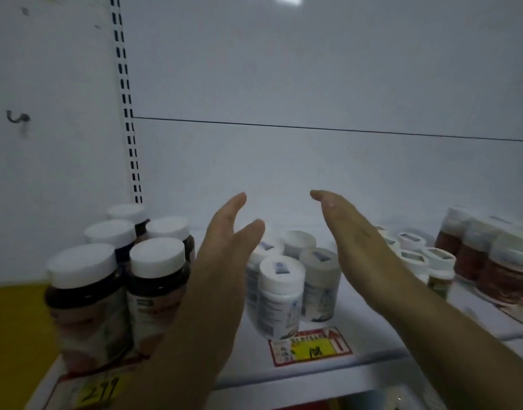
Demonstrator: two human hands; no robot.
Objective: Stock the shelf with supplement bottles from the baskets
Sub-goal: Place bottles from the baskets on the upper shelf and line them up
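Both my hands reach over a white shelf [358,347]. My left hand [224,261] is open with flat fingers, just left of a cluster of several small white supplement bottles [281,294]. My right hand [355,235] is open too, palm facing left, on the right side of that cluster. Neither hand holds anything. Several dark brown bottles with white caps [156,285] stand at the shelf's left end. No basket is in view.
Small white-capped bottles [431,261] and shrink-wrapped brown bottles [496,261] stand at the right. A red and yellow price tag [310,346] lies on the shelf front. A slotted upright [127,108] runs up the white back panel. A yellow surface [15,335] shows at lower left.
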